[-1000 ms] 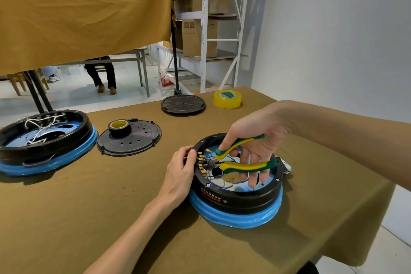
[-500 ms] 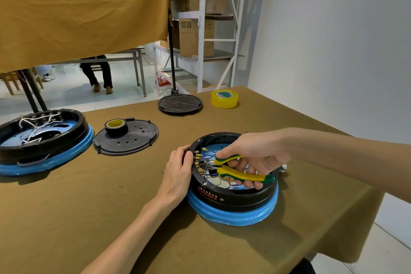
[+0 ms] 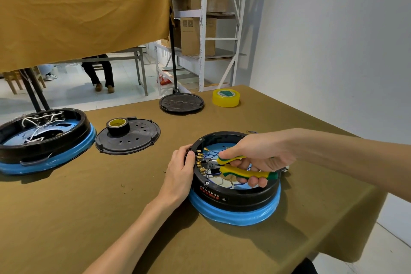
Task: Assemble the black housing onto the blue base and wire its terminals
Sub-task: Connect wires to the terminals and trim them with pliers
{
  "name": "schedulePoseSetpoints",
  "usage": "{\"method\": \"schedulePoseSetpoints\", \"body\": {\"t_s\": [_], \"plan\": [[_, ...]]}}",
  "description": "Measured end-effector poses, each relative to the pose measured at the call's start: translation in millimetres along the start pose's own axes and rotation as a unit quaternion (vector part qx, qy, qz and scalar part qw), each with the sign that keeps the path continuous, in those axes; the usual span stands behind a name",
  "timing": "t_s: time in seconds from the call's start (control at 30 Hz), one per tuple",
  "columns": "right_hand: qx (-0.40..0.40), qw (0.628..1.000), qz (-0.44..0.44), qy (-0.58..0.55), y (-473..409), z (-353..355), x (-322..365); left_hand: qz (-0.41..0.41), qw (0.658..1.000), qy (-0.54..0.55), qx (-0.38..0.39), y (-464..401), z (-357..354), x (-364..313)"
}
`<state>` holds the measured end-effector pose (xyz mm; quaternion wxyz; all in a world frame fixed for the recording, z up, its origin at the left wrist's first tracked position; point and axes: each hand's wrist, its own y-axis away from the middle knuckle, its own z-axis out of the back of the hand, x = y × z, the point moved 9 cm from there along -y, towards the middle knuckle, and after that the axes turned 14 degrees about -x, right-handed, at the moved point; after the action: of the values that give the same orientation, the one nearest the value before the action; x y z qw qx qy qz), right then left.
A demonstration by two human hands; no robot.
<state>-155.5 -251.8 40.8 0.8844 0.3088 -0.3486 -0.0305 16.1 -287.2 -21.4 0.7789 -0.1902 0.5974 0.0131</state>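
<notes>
A round black housing (image 3: 235, 198) sits on its blue base (image 3: 240, 217) near the table's right front. Inside its left wall is a row of brass terminals (image 3: 200, 161) with blue wires (image 3: 211, 153) behind them. My right hand (image 3: 258, 158) reaches in from the right and grips green-and-yellow pliers (image 3: 242, 169); the jaws point left at the terminals. My left hand (image 3: 180, 173) holds the housing's left outer wall, fingers curled over the rim.
A second black housing on a blue base (image 3: 44, 140) with white wires stands at the far left. A black lid (image 3: 129, 138) carries a black tape roll (image 3: 117, 126). Behind are another black disc (image 3: 181, 103) and yellow tape (image 3: 225, 97). The table edge runs close on the right.
My right hand has dropped lower into the housing and brought the pliers' jaws down to the terminal row. My left hand has stayed on the housing's wall.
</notes>
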Motion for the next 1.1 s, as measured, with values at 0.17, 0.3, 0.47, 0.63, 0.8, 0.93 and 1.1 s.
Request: {"method": "schedulePoseSetpoints", "body": {"t_s": [0.17, 0.3, 0.47, 0.63, 0.8, 0.93, 1.1], "plan": [[-0.012, 1.000, -0.024, 0.012, -2.7, 5.6, -2.1, 0.001, 1.000, 0.002, 0.002, 0.0, 0.2, 0.7], [-0.005, 1.000, -0.025, 0.009, -2.8, 3.4, -2.3, 0.003, 1.000, 0.000, 0.000, 0.6, -0.7, 0.6], [0.005, 1.000, -0.019, -0.006, -2.0, 1.3, 0.8, -0.001, 1.000, 0.002, 0.000, 0.9, -1.1, -1.3], [0.001, 1.000, -0.005, 0.010, -3.9, -2.9, -0.2, 0.000, 1.000, 0.003, 0.000, 0.3, -0.4, -1.5], [0.013, 1.000, -0.001, 0.029, 5.8, 17.2, -3.8, -0.004, 1.000, 0.002, 0.000, 1.7, -0.4, -2.1], [-0.017, 0.997, 0.036, -0.068, 8.2, 47.3, -12.5, -0.003, 1.000, 0.007, -0.010, 3.4, 2.3, -6.0], [-0.281, 0.946, 0.138, -0.082, -14.5, 110.5, -29.3, 0.002, 1.000, 0.001, -0.010, 4.7, 1.9, -8.4]]}}
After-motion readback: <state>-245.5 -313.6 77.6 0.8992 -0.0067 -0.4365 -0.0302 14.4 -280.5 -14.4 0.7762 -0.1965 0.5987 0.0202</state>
